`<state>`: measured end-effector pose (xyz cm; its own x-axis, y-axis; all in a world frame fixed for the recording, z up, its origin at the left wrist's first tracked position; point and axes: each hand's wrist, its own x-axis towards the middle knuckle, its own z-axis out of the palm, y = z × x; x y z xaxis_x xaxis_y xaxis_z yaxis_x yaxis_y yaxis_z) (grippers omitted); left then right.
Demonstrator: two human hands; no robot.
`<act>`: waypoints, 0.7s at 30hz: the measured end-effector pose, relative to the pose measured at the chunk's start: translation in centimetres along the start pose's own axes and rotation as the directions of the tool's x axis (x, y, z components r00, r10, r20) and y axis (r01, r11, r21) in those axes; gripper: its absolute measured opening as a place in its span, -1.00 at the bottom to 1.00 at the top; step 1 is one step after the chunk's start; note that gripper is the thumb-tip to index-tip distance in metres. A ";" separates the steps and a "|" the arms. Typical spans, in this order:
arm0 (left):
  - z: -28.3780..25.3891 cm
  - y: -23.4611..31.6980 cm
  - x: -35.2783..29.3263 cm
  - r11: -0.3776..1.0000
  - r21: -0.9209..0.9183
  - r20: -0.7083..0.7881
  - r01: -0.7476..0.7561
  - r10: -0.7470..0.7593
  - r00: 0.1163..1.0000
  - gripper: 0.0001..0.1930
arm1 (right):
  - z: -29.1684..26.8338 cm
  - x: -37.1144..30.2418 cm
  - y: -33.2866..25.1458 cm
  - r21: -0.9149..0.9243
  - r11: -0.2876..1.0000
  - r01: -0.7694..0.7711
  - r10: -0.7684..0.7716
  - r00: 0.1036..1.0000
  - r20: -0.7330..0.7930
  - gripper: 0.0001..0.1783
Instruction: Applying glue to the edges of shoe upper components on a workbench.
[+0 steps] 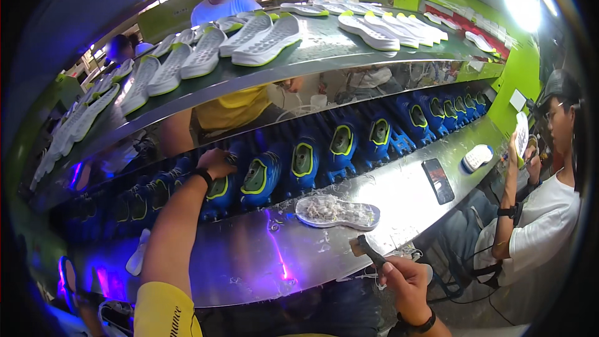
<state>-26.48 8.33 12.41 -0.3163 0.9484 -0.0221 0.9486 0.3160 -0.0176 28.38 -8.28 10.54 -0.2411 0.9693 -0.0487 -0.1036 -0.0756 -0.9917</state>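
My left hand point(216, 163) reaches across the metal bench to a blue shoe upper point(219, 190) with a lime-edged collar, its fingers closed on the upper's far part. That upper stands in a long row of similar ones, such as a neighbouring blue upper point(259, 178). Near the bench's front edge my right hand point(407, 284) is closed round the dark handle of a small brush point(372, 253), bristles pointing left. Just beyond the brush lies a pale shoe sole point(359, 213), its left part covered in whitish scraps.
Above the row runs a shelf point(324, 43) carrying many white soles point(206, 53). To the right on the bench are a phone point(438, 181) and another sole point(478, 158). A co-worker point(536, 212) at right holds a white sole point(521, 134). Others stand behind the shelf.
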 end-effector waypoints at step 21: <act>-0.4 4.7 -34.1 0.522 -0.810 -0.359 -0.267 -0.082 0.930 -0.18 | 9.4 -1.7 1.9 -0.236 0.971 0.041 0.022 0.966 0.257 -0.69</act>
<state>-11.22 -22.46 13.53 -0.3683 0.8654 0.3398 0.5872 -0.0668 0.8067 19.48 -12.30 9.84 -0.4835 0.8745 -0.0381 0.1177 0.0218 -0.9928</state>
